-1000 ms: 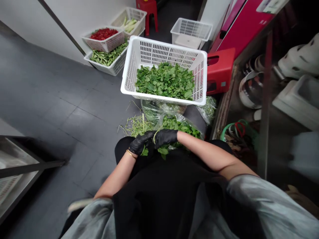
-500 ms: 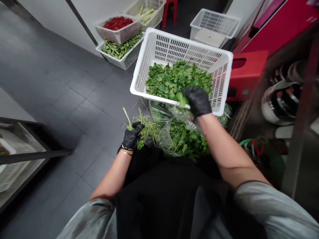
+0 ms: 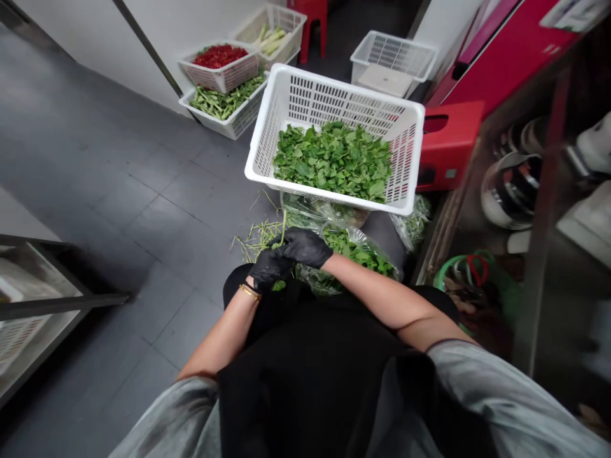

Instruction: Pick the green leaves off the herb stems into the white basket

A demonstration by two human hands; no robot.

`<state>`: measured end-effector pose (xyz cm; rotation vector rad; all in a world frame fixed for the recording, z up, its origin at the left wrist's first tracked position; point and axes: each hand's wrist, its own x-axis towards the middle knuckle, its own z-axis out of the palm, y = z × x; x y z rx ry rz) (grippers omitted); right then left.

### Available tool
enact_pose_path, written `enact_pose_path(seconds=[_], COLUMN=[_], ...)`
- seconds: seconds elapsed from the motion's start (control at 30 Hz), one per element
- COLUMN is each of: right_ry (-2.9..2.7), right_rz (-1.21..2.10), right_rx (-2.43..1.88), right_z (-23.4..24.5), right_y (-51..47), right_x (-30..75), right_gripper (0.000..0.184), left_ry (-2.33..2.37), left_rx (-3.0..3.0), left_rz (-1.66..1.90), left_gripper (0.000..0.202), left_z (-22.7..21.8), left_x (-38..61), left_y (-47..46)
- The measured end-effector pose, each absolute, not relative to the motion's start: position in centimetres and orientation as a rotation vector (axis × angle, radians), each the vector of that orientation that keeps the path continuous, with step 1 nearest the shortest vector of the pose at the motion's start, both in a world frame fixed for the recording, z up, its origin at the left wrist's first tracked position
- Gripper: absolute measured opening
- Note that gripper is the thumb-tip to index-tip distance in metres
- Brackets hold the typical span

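Note:
My left hand (image 3: pixel 270 268), in a black glove, is closed around a leafy green sprig, whose pale stem (image 3: pixel 284 224) sticks up between my hands. Also gloved in black, my right hand (image 3: pixel 309 247) meets it from the right with fingers closed at the same sprig; the fingertips are partly hidden. Ahead stands a white plastic basket (image 3: pixel 334 196) with picked green leaves (image 3: pixel 334 159) inside. Below its near rim lies a clear plastic bag (image 3: pixel 310 275) of leafy greens (image 3: pixel 356 248). Bare stems (image 3: pixel 260 236) are strewn on the floor left of the bag.
At the back left, white baskets hold red chillies (image 3: pixel 220 57), cut green vegetables (image 3: pixel 224 102) and pale stalks (image 3: pixel 272 41). Another white basket (image 3: pixel 394 54) sits behind. To the right are a red plastic stool (image 3: pixel 451 146) and a metal shelf with bowls (image 3: pixel 510 191). A rack (image 3: pixel 62 302) stands left.
My right hand has come back from the basket, where it had green leaves in its fingers, to the sprig in my left hand. The view has shifted slightly.

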<state>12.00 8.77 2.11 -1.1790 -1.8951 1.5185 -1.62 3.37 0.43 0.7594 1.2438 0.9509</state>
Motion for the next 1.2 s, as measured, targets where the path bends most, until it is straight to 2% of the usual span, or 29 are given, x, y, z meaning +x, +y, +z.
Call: enact_pose_path(seconds=[0.13,0.27,0.43,0.6,0.7,0.87,1.0,1.2], right_ry=[-1.616,-1.610,-1.614,-1.411,-1.227,-1.238,-1.301,-1.437], right_rz=[1.620,1.799,1.835,2.038,1.963,1.803,1.855,1.959], right_rx=[-1.264,-1.181,-1.291,-1.020,-0.909,-1.012,-0.954,-0.922], right_z=[3.0,4.5,5.0,6.7,7.2,5.2,4.0,4.8], right_y=[8.8,7.4,4.4,2.6,2.1,1.4,1.2,1.5], right_x=[14.2,15.8,15.8,19.5,22.0,20.3,17.2,18.2], right_gripper=[0.044,0.047,0.040,0.042,0.049,0.046,0.044,0.041], left_ry=[1.159,1.288,1.476,1.507,1.376,1.041,0.969,0.948], left_rx=[0.753,0.819,1.102,1.108,0.980,0.791,0.732,0.581], left_rz=[0.841,0.986,1.104,1.112,1.125,0.953,0.951,0.861], left_gripper=[0.035,0.029,0.025,0.027,0.028,0.030,0.024,0.019], left_z=[2.2,3.1,2.6,1.9,2.9,5.0,4.7,3.0], left_x=[-2.6,-2.9,-3.1,-4.2,-3.9,-1.1,0.9,0.0], left_y=[1.1,-1.1,-2.8,-3.6,-3.6,-3.9,-4.3,-4.6])
